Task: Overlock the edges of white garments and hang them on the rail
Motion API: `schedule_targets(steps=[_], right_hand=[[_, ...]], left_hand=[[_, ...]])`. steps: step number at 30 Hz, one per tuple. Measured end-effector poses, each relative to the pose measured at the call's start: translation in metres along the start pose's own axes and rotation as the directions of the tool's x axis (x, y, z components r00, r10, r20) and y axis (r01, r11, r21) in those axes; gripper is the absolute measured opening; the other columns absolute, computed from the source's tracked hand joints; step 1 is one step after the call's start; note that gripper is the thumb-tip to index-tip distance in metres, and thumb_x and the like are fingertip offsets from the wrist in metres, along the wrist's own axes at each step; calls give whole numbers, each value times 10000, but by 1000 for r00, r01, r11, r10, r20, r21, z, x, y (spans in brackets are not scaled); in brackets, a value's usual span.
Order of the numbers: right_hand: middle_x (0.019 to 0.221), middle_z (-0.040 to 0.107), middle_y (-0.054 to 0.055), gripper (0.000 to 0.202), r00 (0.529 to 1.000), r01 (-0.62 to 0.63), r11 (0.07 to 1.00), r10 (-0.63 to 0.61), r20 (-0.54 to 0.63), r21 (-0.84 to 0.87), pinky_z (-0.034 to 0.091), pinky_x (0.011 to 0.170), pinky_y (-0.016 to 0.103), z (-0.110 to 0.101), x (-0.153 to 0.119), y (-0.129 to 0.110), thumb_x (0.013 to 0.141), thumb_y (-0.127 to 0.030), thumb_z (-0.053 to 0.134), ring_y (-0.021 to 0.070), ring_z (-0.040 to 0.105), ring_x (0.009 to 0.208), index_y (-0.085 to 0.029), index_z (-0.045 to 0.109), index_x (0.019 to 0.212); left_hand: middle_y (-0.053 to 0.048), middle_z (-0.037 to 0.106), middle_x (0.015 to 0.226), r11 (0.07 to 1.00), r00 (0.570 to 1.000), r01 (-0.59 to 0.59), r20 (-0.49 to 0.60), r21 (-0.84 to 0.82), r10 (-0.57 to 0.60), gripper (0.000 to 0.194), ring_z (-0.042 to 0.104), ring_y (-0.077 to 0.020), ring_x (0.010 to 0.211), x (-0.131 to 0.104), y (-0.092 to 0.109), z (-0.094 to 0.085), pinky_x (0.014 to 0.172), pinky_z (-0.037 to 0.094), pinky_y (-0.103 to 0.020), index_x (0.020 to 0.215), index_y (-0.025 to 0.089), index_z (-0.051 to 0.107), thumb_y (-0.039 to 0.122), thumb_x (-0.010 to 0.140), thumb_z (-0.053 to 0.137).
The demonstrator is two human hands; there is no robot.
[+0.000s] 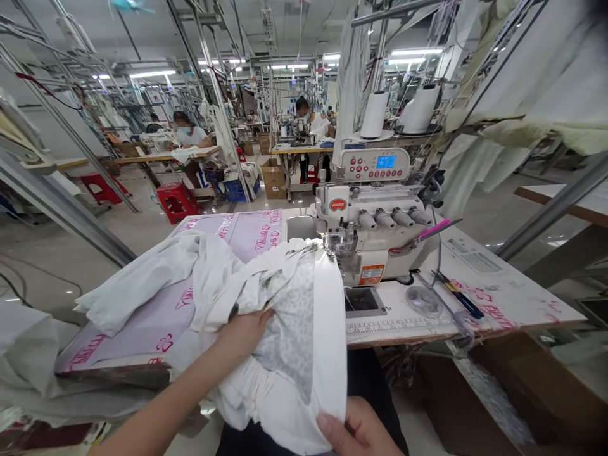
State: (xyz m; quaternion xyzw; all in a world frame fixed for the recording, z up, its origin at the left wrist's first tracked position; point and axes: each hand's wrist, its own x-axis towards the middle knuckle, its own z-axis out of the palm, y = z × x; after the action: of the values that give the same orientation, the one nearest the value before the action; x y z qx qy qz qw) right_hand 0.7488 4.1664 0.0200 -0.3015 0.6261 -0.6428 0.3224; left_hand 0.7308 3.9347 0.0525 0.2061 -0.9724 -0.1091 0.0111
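A white garment (pixel 285 342) with a grey-patterned inner side spreads from the table onto my lap. Its wide white band (pixel 329 329) runs up to the needle area of a white overlock sewing machine (pixel 375 221). My left hand (pixel 247 332) has its fingers closed on the gathered cloth left of the band; its fingertips are partly hidden in the folds. Low in the view, my right hand (pixel 354 427) pinches the band's lower edge between thumb and fingers. The upper end of the band lies at the presser foot (pixel 327 246).
Tweezers or snips with dark handles (pixel 460 297) and a clear round dish (pixel 422 301) lie on the table at right. White thread cones (pixel 375 115) stand behind the machine. An open cardboard box (pixel 536 386) sits below right. Co-workers sit at machines further back.
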Motion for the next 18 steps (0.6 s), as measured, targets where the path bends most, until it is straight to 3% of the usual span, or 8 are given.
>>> schedule_targets(steps=[3,8,14,18], right_hand=[[548,363,-7,416,1000,14,1000,-14,6,26,273,479,211,-5,4,1,814,-470,402,90,306,507,-119,490,609],[481,295,-46,371,999,20,999,-19,-35,31,218,436,196,-18,19,-7,831,-405,425,57,242,441,-130,437,580],[489,294,-50,358,997,23,999,-24,-67,-24,202,432,196,-38,40,-14,827,-412,425,64,256,454,-148,385,589],[459,298,-57,387,996,-1,999,-3,-84,-45,193,417,196,-51,57,-15,810,-459,428,66,260,434,-160,353,576]], left_hand=[[-81,620,783,996,997,-64,-36,-67,61,300,578,-217,704,2,-7,-24,646,419,-302,975,168,550,283,817,323],[-7,581,760,944,944,-243,-277,-224,178,228,539,-170,735,20,2,-53,652,381,-244,861,200,519,229,820,297],[16,521,624,960,930,-201,-345,-196,125,202,493,-149,598,39,11,-59,558,333,-224,773,195,496,236,823,305],[21,475,570,965,908,-197,-404,-171,114,156,462,-143,559,64,11,-62,525,309,-225,714,191,461,181,795,327]])
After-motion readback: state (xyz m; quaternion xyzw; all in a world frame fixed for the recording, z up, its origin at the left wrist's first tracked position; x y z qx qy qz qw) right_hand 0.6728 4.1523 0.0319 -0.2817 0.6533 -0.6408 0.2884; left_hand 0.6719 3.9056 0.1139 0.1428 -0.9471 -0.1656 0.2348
